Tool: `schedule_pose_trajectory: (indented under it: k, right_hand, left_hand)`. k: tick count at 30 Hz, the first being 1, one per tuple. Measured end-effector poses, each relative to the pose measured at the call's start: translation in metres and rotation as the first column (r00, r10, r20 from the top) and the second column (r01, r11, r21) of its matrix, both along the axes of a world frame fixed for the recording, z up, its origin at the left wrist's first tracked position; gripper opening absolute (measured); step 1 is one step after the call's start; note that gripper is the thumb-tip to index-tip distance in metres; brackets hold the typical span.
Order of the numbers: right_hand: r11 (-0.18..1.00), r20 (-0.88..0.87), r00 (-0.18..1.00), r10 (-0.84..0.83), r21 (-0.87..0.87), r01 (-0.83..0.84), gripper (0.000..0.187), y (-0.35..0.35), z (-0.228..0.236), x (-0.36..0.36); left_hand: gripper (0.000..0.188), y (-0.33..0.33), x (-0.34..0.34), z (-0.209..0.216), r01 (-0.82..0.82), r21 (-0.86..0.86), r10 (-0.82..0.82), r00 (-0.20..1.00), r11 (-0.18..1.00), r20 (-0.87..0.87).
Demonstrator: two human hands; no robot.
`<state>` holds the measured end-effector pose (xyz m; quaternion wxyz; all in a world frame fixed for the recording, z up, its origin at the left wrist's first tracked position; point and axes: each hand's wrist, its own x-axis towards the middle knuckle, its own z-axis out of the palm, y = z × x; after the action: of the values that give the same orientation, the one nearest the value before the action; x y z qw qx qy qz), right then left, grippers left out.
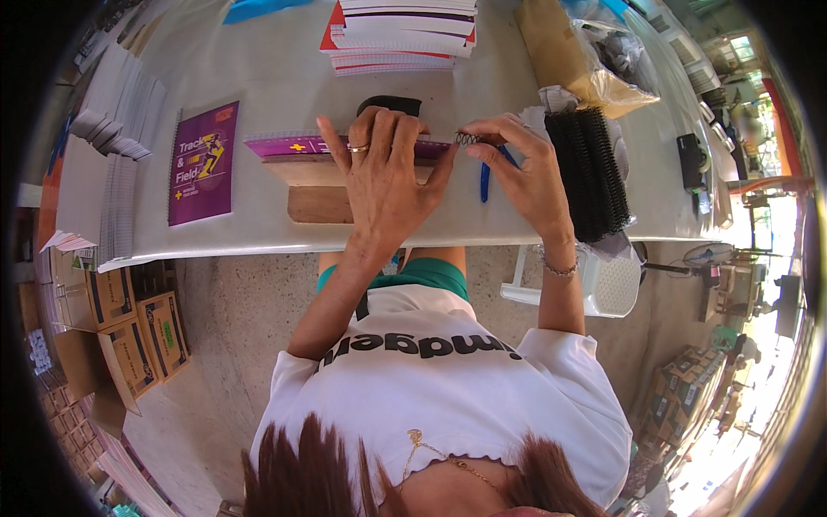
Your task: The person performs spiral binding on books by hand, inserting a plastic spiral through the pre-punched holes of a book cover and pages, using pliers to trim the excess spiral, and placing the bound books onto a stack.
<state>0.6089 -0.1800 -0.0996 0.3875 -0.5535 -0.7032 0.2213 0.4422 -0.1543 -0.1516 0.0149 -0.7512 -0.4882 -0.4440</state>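
Table [267, 69]: white top. Floor [237, 297] below it: grey, speckled. White plastic stool [613, 284] at table's near edge, right part. Cartons [162, 334] off its near left corner. Fan [708, 252] by its right end. Strong daylight right of table, window [742, 49] past far right corner.

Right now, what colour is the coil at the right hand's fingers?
The coil is black, best seen in the head view, the only one.
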Motion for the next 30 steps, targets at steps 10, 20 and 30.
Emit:
schedule_pose_trajectory:
  k: [10, 20, 30]
  right_hand:
    - [0.997, -0.024, 0.997, 0.070, 0.032, -0.069, 0.017, 0.000, -0.001, -0.004]
    - [0.993, 0.133, 0.990, 0.049, 0.101, -0.063, 0.014, -0.003, 0.000, -0.013]
    - [0.988, 0.182, 0.983, -0.026, 0.156, -0.003, 0.014, -0.003, -0.001, -0.027]
  left_hand:
    - [0.037, 0.000, -0.005, -0.001, 0.025, 0.001, -0.025, 0.999, 1.000, -0.045]
    - [0.031, -0.003, -0.011, 0.009, 0.061, -0.027, -0.064, 0.990, 0.998, -0.126]
    - [0.024, -0.007, -0.016, 0.013, 0.091, -0.072, -0.100, 0.987, 0.993, -0.126]
